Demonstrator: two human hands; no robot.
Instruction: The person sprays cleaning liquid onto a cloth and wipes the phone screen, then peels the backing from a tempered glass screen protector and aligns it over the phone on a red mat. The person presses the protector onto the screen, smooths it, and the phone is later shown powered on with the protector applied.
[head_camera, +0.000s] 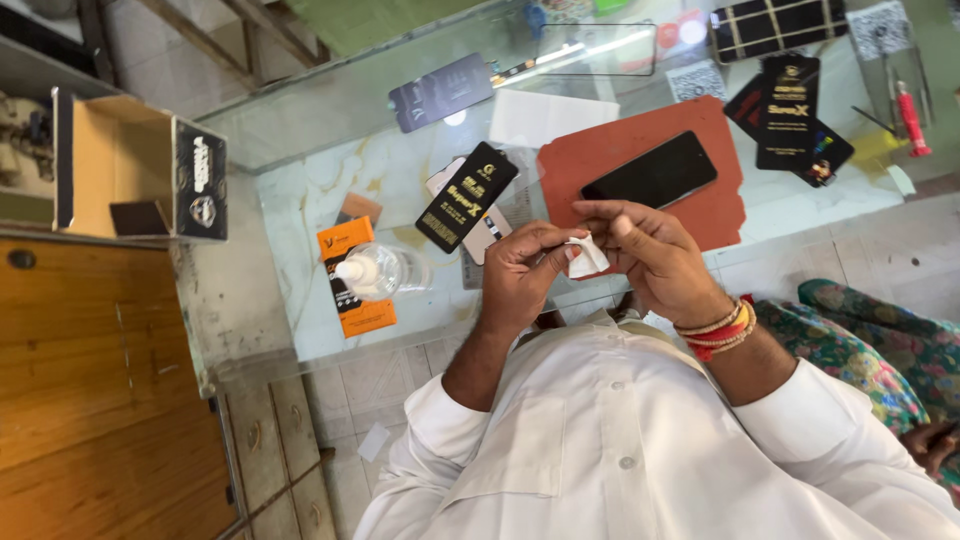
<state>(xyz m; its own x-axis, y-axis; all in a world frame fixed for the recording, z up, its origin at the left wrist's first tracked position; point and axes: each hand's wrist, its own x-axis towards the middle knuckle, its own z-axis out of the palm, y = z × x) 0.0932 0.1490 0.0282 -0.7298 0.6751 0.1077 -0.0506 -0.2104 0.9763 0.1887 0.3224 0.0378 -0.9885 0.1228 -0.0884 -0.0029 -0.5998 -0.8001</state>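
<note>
Both hands meet just above the near edge of the glass table (300, 210), pinching one small white wipe (587, 257) between them. Left hand (522, 272) has its grip narrow, thumb and fingertips closed on the wipe's left edge. Right hand (650, 255) pinches the wipe's right side, fingers curled; red and gold bangles (722, 330) on that wrist. Just beyond the hands, a black phone (650, 170) lies screen up on an orange mat (700, 215), not touched. Left of the hands: a black flat packet (467, 195) lying tilted on the table, then a clear pump bottle (375, 270) resting on an orange packet (350, 300). An open cardboard box (120, 165) sits at far left, off the glass.
</note>
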